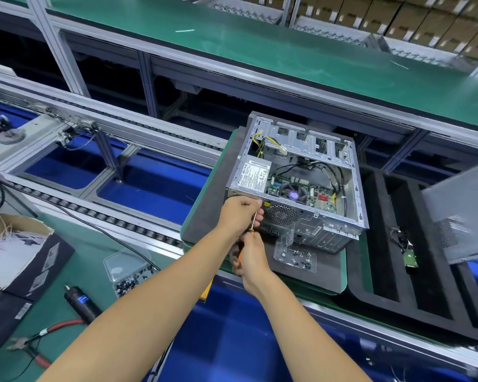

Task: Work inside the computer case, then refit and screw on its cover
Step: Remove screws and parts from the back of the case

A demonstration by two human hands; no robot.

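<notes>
An open grey computer case (351, 172) lies on its side on a dark foam pad, showing its motherboard (298, 188) and power supply (253, 175). Its perforated grey cover (461, 213) leans at the right edge, apart from the case. My right hand (250, 260) grips the orange handle of a screwdriver (253, 220). The screwdriver's tip meets the case's near rear corner. My left hand (239, 213) is curled round the thin shaft just below that corner. A clear plastic tray of small screws (294, 256) sits in front of the case.
A loose drive with cables (409, 256) lies in a black foam tray at the right. On the green bench at left are a clear box of screws (127, 271), an electric screwdriver (83, 301), red-handled pliers (31, 344) and a cardboard box (17, 252). Conveyor rails run behind.
</notes>
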